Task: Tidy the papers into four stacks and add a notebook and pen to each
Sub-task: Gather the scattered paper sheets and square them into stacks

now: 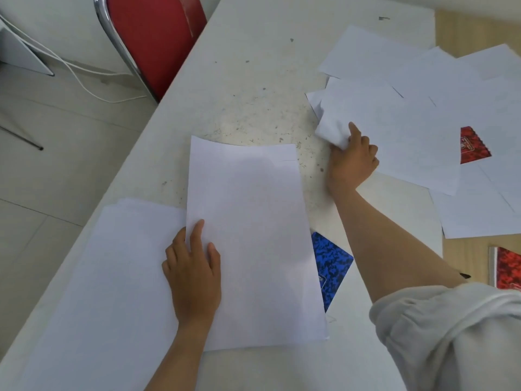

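Note:
A stack of white paper (248, 221) lies in front of me, and my left hand (194, 275) presses flat on its left edge. Another white stack (107, 277) lies to its left. A blue notebook (331, 266) pokes out from under the middle stack's right side. My right hand (352, 162) reaches out and pinches the near corner of a loose white sheet (394, 142) from the scattered papers (465, 88) at the right. A red notebook (473, 146) shows between those sheets. A second red notebook (509, 269) lies at the right edge. No pen is clearly visible.
The white table (253, 66) is speckled with dark marks, and its left edge runs diagonally. A red chair (152, 38) with a chrome frame stands at the far left side. White cables (70, 71) trail over the tiled floor.

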